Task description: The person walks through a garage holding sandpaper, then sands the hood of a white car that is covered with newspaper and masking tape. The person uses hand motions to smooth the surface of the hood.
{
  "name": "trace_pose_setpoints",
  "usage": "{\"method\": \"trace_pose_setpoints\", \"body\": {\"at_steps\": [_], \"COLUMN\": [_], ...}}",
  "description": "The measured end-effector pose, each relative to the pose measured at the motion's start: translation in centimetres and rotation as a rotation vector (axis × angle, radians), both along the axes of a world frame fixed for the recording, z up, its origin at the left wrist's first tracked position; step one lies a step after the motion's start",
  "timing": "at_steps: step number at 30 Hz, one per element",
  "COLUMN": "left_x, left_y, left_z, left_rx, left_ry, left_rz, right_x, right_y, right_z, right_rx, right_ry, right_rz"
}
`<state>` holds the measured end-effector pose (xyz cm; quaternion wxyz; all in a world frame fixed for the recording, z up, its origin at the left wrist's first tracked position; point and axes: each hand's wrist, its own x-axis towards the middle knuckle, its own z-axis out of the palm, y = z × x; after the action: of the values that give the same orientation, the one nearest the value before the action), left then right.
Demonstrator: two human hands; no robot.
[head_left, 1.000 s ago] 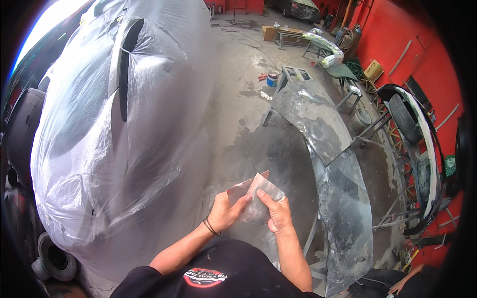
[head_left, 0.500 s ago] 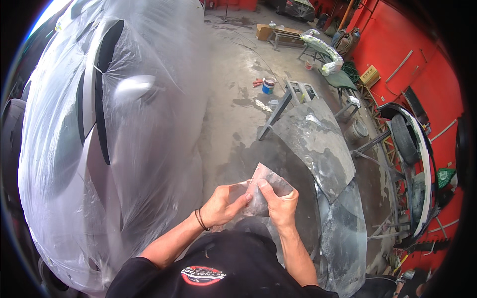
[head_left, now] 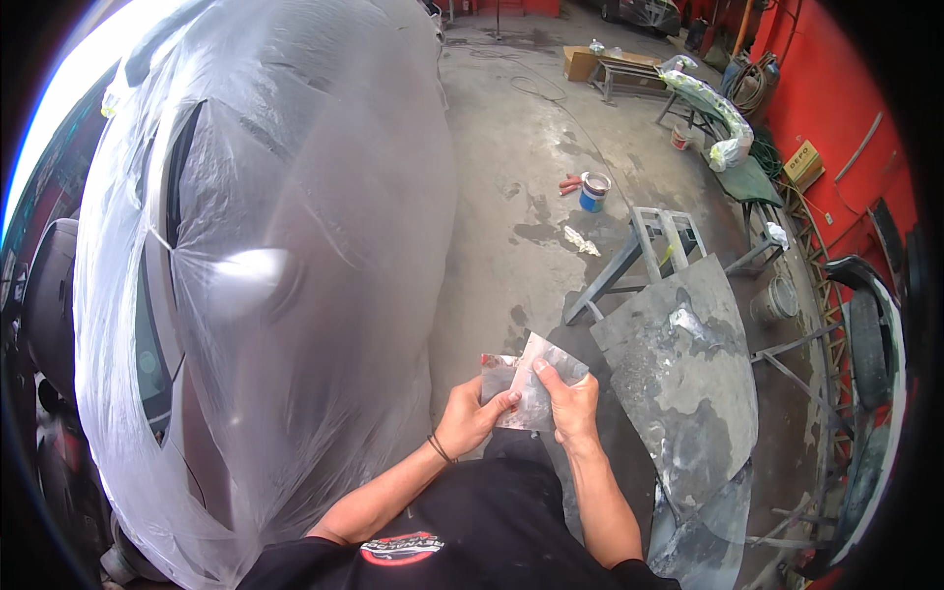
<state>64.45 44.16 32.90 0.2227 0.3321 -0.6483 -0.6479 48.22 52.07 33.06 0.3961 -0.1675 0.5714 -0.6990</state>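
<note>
In front of my waist, both hands hold a worn, grey and pinkish sheet of sandpaper [head_left: 534,403]. My left hand [head_left: 467,418] pinches its left side, thumb on top and fingers hidden behind. My right hand [head_left: 573,405] grips the right side, its thumb pressed flat on the face near the top. A flap with a red mark [head_left: 499,368] sticks out to the left; whether it is a fold or a second piece I cannot tell.
A car under clear plastic sheeting [head_left: 344,295] fills the left. To the right, a grey, patchy panel [head_left: 678,374] lies by a metal stand [head_left: 644,246]. Farther off are a blue paint can [head_left: 594,193], a metal bucket [head_left: 777,300] and a masked bumper [head_left: 713,103].
The flap on the left of the sandpaper has spread out into view, and my thumbs have shifted on it. My view has turned, so the surroundings sit farther right and lower.
</note>
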Motion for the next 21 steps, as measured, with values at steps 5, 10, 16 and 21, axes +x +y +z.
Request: {"method": "trace_pose_setpoints", "body": {"at_steps": [5,10,16,21], "left_x": [-6.6,-11.6,-17.6,-22.2], "left_y": [-7.1,-15.5,-24.6,-34.1], "left_z": [0.8,3.9,4.1,0.7], "left_rx": [-0.236,-0.239,-0.193,-0.147], "left_ry": [-0.175,-0.182,-0.136,-0.064], "left_rz": [-0.054,-0.122,-0.073,-0.057], "right_x": [-6.4,-12.2,-18.9,-24.5], "right_y": [-7.2,-15.3,-25.0,-34.9], "right_z": [-1.0,1.9,2.6,1.8], "right_rx": [0.017,0.0,0.04,0.08], "right_ry": [-0.089,-0.08,0.077,0.206], "right_rz": [-0.014,0.101,0.196,0.289]}}
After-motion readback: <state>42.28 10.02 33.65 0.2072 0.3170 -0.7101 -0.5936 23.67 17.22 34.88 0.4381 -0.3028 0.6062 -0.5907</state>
